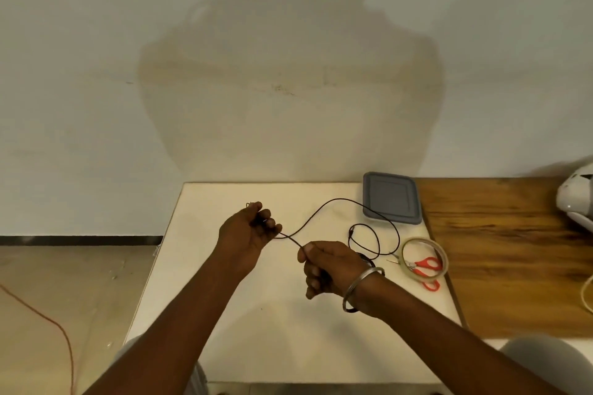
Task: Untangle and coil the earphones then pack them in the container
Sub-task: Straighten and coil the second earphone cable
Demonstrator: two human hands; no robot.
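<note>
The black earphone cable (390,223) loops over the white table top (276,330). My left hand (248,232) is raised over the table with its fingers curled round one end of the cable. My right hand (327,266) pinches the cable a short way along, so a short stretch runs taut between both hands. From there the cable arcs toward the grey lidded container (391,197) at the back right and curls into a small loop beside my right wrist. The earbuds are hidden in my hands.
A roll of clear tape (441,255) and red-handled scissors (425,266) lie right of the cable loop. A wooden table (513,250) adjoins on the right, with a white device (576,202) at its far edge. An orange cord (61,333) trails on the floor at left.
</note>
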